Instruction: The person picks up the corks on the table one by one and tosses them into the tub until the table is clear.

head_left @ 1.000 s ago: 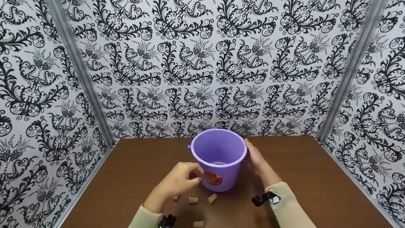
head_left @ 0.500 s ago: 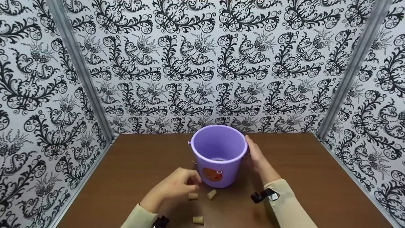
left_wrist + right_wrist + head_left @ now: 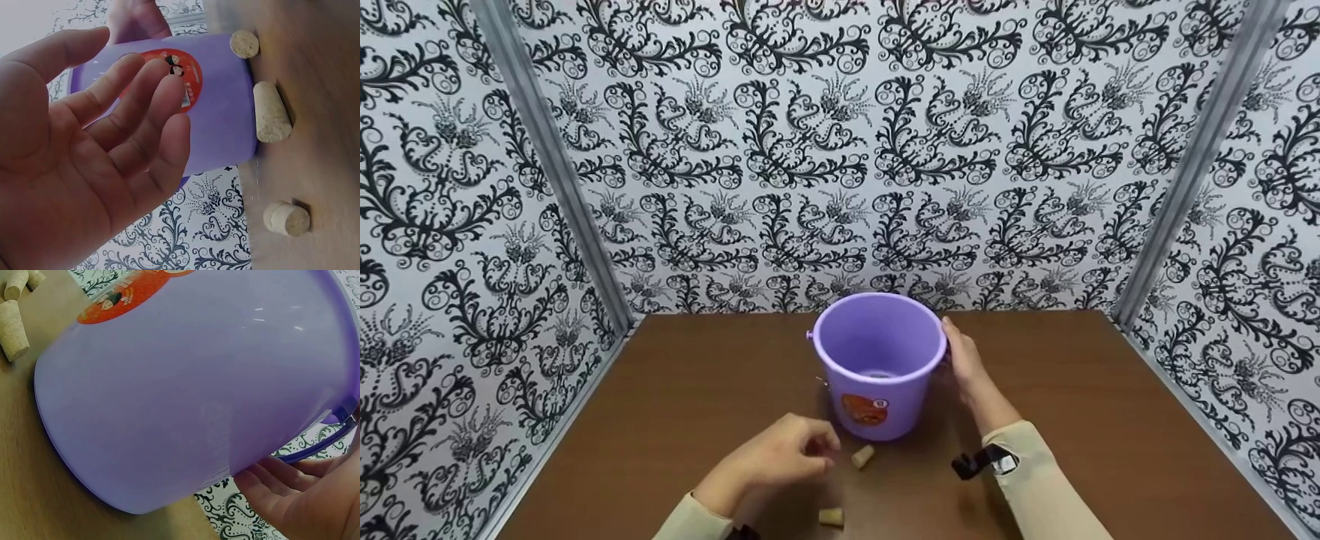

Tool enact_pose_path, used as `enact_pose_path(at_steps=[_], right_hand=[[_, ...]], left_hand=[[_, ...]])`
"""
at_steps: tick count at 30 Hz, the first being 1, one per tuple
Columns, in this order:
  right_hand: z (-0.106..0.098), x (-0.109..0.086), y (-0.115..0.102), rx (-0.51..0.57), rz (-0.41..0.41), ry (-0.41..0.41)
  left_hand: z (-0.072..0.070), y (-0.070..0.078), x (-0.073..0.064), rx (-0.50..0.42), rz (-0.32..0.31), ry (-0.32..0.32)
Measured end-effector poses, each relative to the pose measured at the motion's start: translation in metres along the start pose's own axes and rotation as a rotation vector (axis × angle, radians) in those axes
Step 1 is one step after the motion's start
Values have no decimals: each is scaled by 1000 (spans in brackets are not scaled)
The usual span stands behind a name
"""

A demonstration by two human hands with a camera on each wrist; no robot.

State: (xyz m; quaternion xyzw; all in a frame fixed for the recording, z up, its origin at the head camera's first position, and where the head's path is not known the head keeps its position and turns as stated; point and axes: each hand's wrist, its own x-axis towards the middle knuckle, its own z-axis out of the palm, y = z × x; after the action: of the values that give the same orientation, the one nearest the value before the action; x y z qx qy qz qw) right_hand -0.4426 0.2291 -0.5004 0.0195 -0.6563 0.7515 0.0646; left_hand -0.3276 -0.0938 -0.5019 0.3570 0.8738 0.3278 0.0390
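Note:
A purple bucket [image 3: 877, 409] with an orange-red sticker stands upright on the brown table. My right hand [image 3: 969, 367] holds its right side, fingertips against the wall [image 3: 270, 481] by the dark purple handle [image 3: 320, 449]. My left hand [image 3: 784, 454] hovers low in front of the bucket, fingers loosely bent and palm bare in the left wrist view. Close by lie tapered corks: one cork [image 3: 862, 457] is near the bucket's base, another cork [image 3: 831, 517] nearer me. The left wrist view shows a third cork [image 3: 244, 44], partly overlapping the bucket.
The brown wooden table [image 3: 697, 360] runs back to a wall [image 3: 825, 150] papered in a black-and-white scroll pattern. Grey metal posts [image 3: 547, 165] stand at the corners. A black strap [image 3: 982, 461] sits on the right wrist over a cream sleeve.
My left hand has drawn slightly down and toward me, away from the bucket's wall. It now covers a cork that showed earlier. The right hand stays on the bucket.

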Motion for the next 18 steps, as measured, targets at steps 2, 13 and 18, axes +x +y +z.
enact_pose_path(at_steps=[2,13,18], right_hand=[[0,1,-2,-17,-8,-3],[-1,-3,3,49,37,-50],[-4,0,2,94,39,-88]], left_hand=[[0,0,1,4,13,-5],[6,-3,0,1,15,-38],[4,-2,2,2,20,-45]])
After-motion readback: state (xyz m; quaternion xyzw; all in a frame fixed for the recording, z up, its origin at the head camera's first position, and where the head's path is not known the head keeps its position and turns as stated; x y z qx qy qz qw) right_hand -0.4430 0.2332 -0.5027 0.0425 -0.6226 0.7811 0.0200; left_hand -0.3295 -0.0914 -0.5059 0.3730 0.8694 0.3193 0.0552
